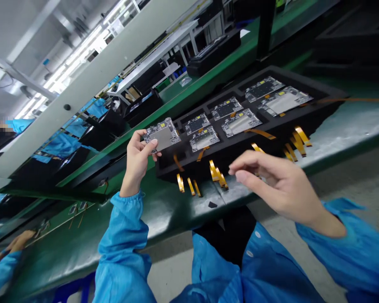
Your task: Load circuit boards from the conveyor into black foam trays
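My left hand (140,153) grips a circuit board (164,136) by its near left corner, thumb on top, lifted at the left end of a black foam tray (173,166). The board has a plain silvery plate in its middle. More circuit boards (241,123) lie in the tray's recesses, several with orange flat cables hanging from them. My right hand (271,181) hovers in front of the tray with thumb and fingertips a little apart, nothing visible between them. Orange flex cables (217,174) hang in groups along the tray's front side, some close to these fingertips.
The green bench top (164,206) carries a small dark piece (212,205). A pale slanted beam (82,88) crosses the upper left. Black boxes (213,52) stand on the shelf behind. A co-worker's hand (22,240) is at the far left of the bench.
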Demonstrator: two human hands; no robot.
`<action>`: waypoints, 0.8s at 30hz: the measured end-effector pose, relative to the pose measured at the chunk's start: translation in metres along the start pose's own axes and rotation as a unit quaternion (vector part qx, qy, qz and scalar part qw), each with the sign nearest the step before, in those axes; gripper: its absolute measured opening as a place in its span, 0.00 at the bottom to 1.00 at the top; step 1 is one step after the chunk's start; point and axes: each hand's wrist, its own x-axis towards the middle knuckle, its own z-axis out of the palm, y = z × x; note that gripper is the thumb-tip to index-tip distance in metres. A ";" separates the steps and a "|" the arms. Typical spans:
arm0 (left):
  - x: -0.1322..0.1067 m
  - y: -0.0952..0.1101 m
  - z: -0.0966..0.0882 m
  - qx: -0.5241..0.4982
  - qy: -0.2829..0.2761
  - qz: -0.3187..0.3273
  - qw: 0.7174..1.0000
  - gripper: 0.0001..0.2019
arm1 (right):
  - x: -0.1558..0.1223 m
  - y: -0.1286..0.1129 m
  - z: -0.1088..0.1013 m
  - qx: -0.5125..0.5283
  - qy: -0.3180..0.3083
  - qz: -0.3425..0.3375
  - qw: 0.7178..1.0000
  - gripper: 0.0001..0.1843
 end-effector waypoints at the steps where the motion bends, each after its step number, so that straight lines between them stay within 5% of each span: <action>1: -0.005 0.004 0.001 0.005 0.004 0.015 1.000 0.30 | 0.015 -0.009 0.004 -0.004 -0.008 -0.015 1.000 0.10; 8: -0.032 0.020 0.002 0.021 0.023 0.060 0.998 0.30 | 0.127 -0.018 0.053 0.003 -0.106 -0.025 0.994 0.12; 12: -0.028 0.017 -0.003 0.007 0.028 0.083 0.996 0.29 | 0.153 -0.012 0.071 0.059 -0.182 0.056 0.980 0.17; 15: -0.016 0.006 -0.007 -0.027 0.038 0.083 0.995 0.28 | 0.164 -0.012 0.081 0.120 -0.163 0.141 0.969 0.17; 21: 0.008 -0.026 -0.001 -0.164 -0.076 -0.107 0.978 0.19 | 0.183 0.000 0.105 0.143 -0.085 0.289 0.943 0.13; 24: 0.015 -0.033 0.006 -0.186 -0.063 -0.162 0.967 0.09 | 0.189 0.012 0.112 0.084 -0.069 0.308 0.945 0.15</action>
